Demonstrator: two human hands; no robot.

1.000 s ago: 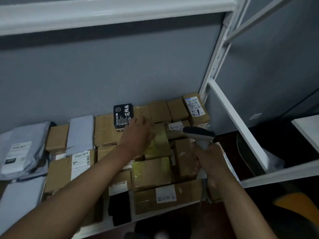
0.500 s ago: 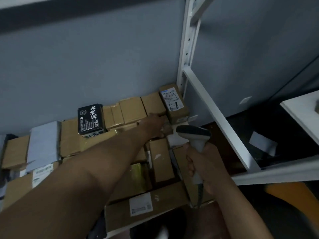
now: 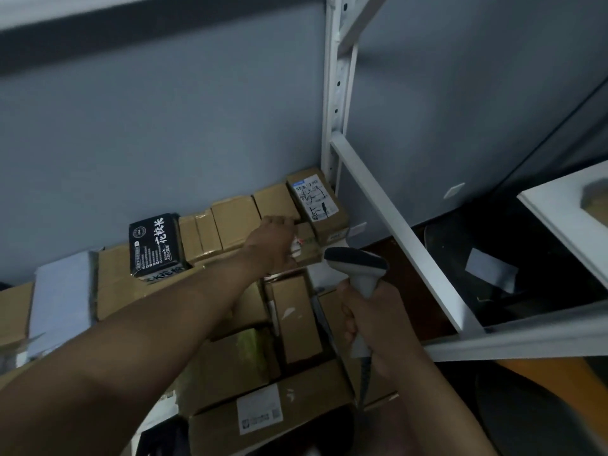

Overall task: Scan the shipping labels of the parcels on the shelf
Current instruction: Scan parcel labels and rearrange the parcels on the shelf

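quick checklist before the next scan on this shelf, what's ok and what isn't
1. Scanner held firmly: ok, the right hand grips its handle.
2. Left hand on a parcel: ok, its fingers hold a small box near the back right of the shelf.
3. That small box's label facing the scanner: cannot tell, the hand hides most of it.
4. Scanner aimed at that box: ok roughly, its head points toward that corner.
5. Other labels readable nearby: ok, the corner box and the front box show white labels facing up.
6. Scan registered: cannot tell, no beam or light shows.
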